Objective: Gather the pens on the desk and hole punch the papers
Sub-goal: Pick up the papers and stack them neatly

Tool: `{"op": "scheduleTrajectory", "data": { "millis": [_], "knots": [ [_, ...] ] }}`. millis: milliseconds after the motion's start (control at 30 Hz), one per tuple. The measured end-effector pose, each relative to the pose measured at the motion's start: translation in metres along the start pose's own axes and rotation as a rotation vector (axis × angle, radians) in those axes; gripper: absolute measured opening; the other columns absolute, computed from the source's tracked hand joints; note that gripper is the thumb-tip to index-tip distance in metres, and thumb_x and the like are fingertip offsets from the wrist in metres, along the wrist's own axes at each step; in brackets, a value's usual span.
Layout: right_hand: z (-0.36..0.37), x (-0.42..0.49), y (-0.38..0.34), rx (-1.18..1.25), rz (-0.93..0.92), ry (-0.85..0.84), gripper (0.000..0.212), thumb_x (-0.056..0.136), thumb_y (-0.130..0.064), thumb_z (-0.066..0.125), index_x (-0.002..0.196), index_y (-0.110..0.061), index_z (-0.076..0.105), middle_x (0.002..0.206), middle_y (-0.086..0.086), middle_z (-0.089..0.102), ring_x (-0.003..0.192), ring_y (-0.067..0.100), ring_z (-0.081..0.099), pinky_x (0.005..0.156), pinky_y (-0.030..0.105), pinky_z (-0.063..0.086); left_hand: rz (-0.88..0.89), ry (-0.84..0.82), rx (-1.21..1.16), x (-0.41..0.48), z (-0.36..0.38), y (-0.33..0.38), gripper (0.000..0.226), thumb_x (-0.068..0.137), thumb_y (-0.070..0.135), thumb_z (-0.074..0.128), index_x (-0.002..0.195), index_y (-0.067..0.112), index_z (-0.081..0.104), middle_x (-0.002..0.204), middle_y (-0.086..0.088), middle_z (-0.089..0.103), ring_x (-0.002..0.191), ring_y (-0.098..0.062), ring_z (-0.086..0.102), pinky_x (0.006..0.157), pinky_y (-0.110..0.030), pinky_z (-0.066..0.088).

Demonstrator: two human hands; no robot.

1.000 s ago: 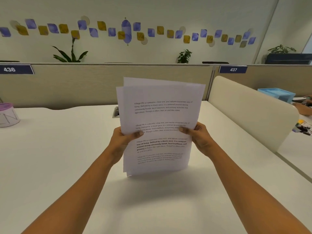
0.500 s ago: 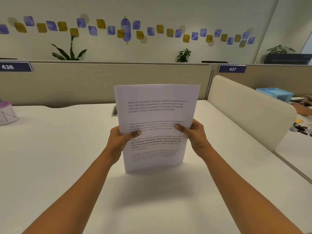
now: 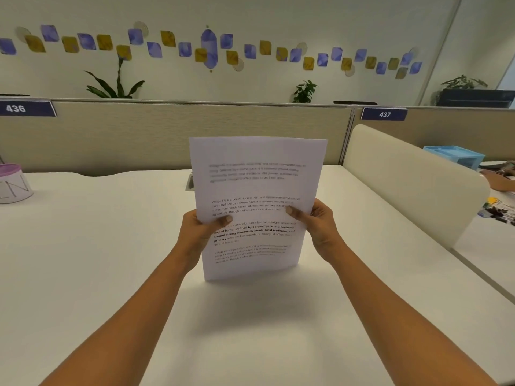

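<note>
A stack of white printed papers (image 3: 256, 190) stands upright on the white desk (image 3: 83, 260), its bottom edge touching the desk top. My left hand (image 3: 199, 228) grips the stack's left edge, thumb on the front sheet. My right hand (image 3: 316, 222) grips the right edge in the same way. The sheets lie squared on one another. No pens and no hole punch are in view.
A pink-lidded round container (image 3: 14, 183) sits at the desk's far left. A beige partition (image 3: 167, 135) runs along the back, with a cable port (image 3: 190, 183) behind the papers. A cream divider (image 3: 412, 179) bounds the right side; beyond it stands a blue tray (image 3: 454, 156) amid clutter.
The fanned, uneven sheets have been tapped down on the desk and now line up as one squared stack. Both hands have kept their grip on the side edges.
</note>
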State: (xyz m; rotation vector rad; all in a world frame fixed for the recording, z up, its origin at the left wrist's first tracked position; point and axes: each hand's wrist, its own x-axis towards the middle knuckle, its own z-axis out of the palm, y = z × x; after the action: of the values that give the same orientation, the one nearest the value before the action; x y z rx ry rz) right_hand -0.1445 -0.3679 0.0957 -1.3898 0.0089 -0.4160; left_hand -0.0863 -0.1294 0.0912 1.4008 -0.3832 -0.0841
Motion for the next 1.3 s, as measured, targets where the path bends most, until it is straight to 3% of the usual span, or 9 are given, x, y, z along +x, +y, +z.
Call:
{"op": "scheduleTrajectory", "data": {
  "millis": [233, 433, 600, 800, 1000, 1100, 1300],
  "knots": [
    [0.005, -0.007, 0.008, -0.048, 0.019, 0.036, 0.022, 0.073, -0.006, 0.075, 0.093, -0.016, 0.071, 0.090, -0.001, 0.075, 0.079, 0.016, 0.071, 0.067, 0.024, 0.056, -0.024, 0.054, -0.015, -0.005, -0.001, -0.006, 0.022, 0.073, 0.005, 0.072, 0.092, 0.015, 0.069, 0.090, -0.004, 0.072, 0.081, -0.027, 0.068, 0.071, -0.038, 0.054],
    [0.018, -0.004, -0.001, -0.094, -0.045, 0.101, 0.016, 0.075, -0.010, 0.075, 0.084, -0.023, 0.070, 0.084, -0.006, 0.074, 0.069, 0.009, 0.069, 0.059, 0.019, 0.054, 0.040, 0.058, 0.022, 0.000, -0.004, 0.009, 0.025, 0.064, 0.016, 0.074, 0.089, 0.021, 0.069, 0.089, 0.000, 0.072, 0.073, -0.015, 0.070, 0.066, -0.030, 0.059],
    [0.019, -0.010, 0.012, -0.115, 0.011, 0.087, 0.020, 0.076, -0.009, 0.074, 0.092, -0.019, 0.067, 0.094, 0.002, 0.071, 0.084, 0.023, 0.067, 0.070, 0.028, 0.056, -0.002, 0.076, 0.037, -0.003, -0.011, -0.004, 0.027, 0.071, 0.007, 0.076, 0.092, 0.023, 0.067, 0.087, 0.007, 0.074, 0.077, -0.014, 0.070, 0.064, -0.026, 0.056],
    [0.026, -0.010, 0.012, -0.132, 0.008, 0.079, 0.025, 0.082, -0.008, 0.068, 0.107, -0.010, 0.064, 0.104, 0.012, 0.068, 0.090, 0.031, 0.064, 0.077, 0.038, 0.055, -0.004, 0.146, 0.050, -0.005, -0.009, -0.007, 0.018, 0.076, 0.006, 0.071, 0.080, 0.024, 0.069, 0.071, 0.014, 0.073, 0.063, -0.005, 0.068, 0.062, -0.028, 0.053],
    [0.024, -0.013, 0.016, -0.100, 0.028, 0.069, 0.028, 0.081, -0.005, 0.068, 0.109, -0.007, 0.063, 0.109, 0.013, 0.067, 0.094, 0.031, 0.063, 0.084, 0.042, 0.055, 0.037, 0.104, 0.071, -0.009, -0.016, -0.005, 0.022, 0.075, 0.009, 0.073, 0.087, 0.026, 0.069, 0.083, 0.012, 0.073, 0.072, -0.008, 0.069, 0.062, -0.022, 0.055],
    [0.023, -0.016, 0.023, -0.129, 0.063, 0.067, 0.027, 0.082, -0.007, 0.067, 0.109, -0.008, 0.062, 0.112, 0.014, 0.066, 0.096, 0.033, 0.063, 0.084, 0.042, 0.055, -0.018, 0.092, 0.070, -0.012, -0.016, -0.012, 0.018, 0.076, 0.008, 0.072, 0.086, 0.023, 0.070, 0.089, 0.002, 0.072, 0.080, -0.018, 0.067, 0.072, -0.032, 0.055],
    [0.018, -0.012, 0.031, -0.177, 0.112, 0.040, 0.015, 0.082, -0.015, 0.069, 0.095, -0.020, 0.065, 0.100, 0.002, 0.070, 0.087, 0.019, 0.067, 0.068, 0.020, 0.055, -0.029, 0.156, 0.093, -0.007, -0.015, -0.011, 0.009, 0.079, 0.015, 0.070, 0.079, 0.024, 0.069, 0.082, 0.001, 0.072, 0.077, -0.025, 0.066, 0.072, -0.039, 0.054]
  ]
}}
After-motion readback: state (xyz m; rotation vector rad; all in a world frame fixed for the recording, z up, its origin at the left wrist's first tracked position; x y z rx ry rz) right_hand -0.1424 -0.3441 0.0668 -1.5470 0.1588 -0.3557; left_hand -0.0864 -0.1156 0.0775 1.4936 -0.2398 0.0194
